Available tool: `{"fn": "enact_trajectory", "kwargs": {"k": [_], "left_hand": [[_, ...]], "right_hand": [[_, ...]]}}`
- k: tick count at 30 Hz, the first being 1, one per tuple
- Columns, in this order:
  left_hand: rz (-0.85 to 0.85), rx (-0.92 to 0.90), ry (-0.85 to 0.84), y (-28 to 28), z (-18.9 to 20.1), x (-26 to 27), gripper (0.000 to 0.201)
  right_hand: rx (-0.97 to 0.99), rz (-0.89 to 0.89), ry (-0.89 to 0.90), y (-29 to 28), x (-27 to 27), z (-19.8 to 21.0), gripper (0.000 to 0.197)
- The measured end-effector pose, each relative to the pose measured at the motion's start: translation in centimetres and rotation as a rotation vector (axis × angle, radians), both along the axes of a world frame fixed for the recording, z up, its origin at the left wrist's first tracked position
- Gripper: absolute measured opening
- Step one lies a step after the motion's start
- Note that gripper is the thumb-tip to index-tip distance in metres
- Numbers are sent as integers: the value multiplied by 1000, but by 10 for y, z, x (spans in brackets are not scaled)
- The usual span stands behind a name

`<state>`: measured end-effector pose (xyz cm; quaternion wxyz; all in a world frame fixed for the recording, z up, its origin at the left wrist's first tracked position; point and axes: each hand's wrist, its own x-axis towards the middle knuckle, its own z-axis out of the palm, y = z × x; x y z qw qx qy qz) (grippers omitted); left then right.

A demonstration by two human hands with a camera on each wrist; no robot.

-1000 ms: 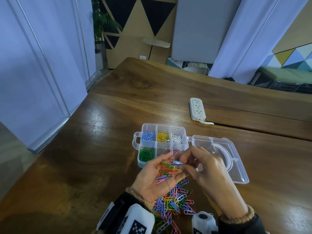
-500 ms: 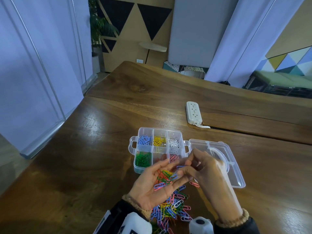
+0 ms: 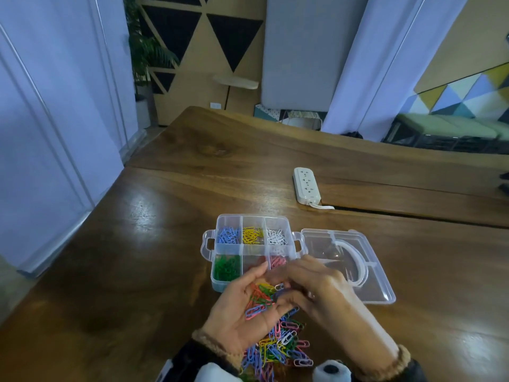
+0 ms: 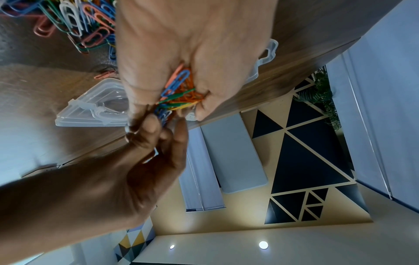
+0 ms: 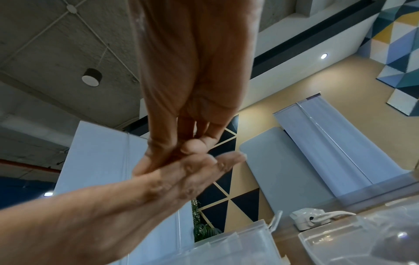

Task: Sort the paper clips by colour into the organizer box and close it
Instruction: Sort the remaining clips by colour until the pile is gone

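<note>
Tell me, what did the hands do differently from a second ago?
The right hand dipped its fingertips lower, into the clips cupped in the left hand. A pink clip dropped on the table beside them. The organizer box stayed open, the loose pile unmoved.

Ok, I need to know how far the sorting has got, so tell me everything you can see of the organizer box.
The organizer box is clear plastic, six compartments in two rows, standing on the wooden table. Far row: blue, yellow, white clips. Near row: green at left, pink at right; the middle is hidden by the left hand. Its hinged lid lies open flat to the right, a white handle on it. Side latches are undone.
</note>
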<state>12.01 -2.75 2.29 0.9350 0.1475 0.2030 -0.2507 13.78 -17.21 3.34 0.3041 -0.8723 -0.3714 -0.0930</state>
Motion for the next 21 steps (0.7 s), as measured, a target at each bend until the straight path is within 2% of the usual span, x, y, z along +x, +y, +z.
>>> {"fn": "enact_trajectory", "kwargs": {"k": [4,7,10,12,17,19,21], "left_hand": [[-10,57,-49,-2,-1,-1,40],[-16,25,-91,-3,-2,-2,27],[-24,41,-155,0,-7,1,38],[-9,44,-169,-1,-8,3,40],[-18,35,-191,-5,-12,3,50],[-70,-35,-218,-5,-13,3,44],[-58,-10,-189,-4,-14,5,35]], "right_hand": [[-56,11,-35,-1,2,-4,14],[-88,-25,-56,-1,2,0,10],[-24,-48,-20,-1,1,5,14],[6,-65,0,0,2,8,9],[188,-130,168,5,-11,11,8],[161,-82,188,7,-11,11,10],[98,-10,163,12,-10,10,16]]}}
